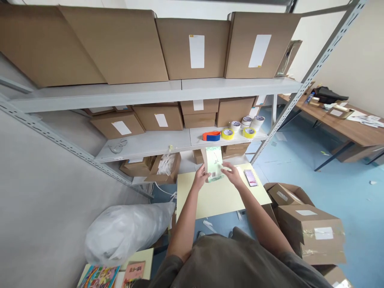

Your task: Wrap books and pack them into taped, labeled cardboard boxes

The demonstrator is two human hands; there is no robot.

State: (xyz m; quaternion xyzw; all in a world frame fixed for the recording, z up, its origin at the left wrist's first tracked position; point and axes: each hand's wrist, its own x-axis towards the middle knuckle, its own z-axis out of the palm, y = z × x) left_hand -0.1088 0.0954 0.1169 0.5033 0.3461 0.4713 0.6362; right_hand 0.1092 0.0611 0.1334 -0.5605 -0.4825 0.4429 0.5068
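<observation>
A pale green book (214, 160) with a barcode near its lower edge is held up over a cream-coloured tabletop (207, 202). My left hand (200, 177) grips its lower left side, with the thumb on the front cover. At the lower right edge, my right hand (232, 174) has its thumb and fingertips closed on the book. A phone (251, 178), its screen lit, lies on the tabletop to the right of my right hand.
Tape rolls (235, 126) and a blue-orange tape dispenser (211, 136) stand on the shelf (156, 146) ahead. Cardboard boxes (310, 230) are stacked at right. A large plastic bag (129, 230) and colourful books (100, 277) are at left. Behind the right post stands a wooden desk (345, 124).
</observation>
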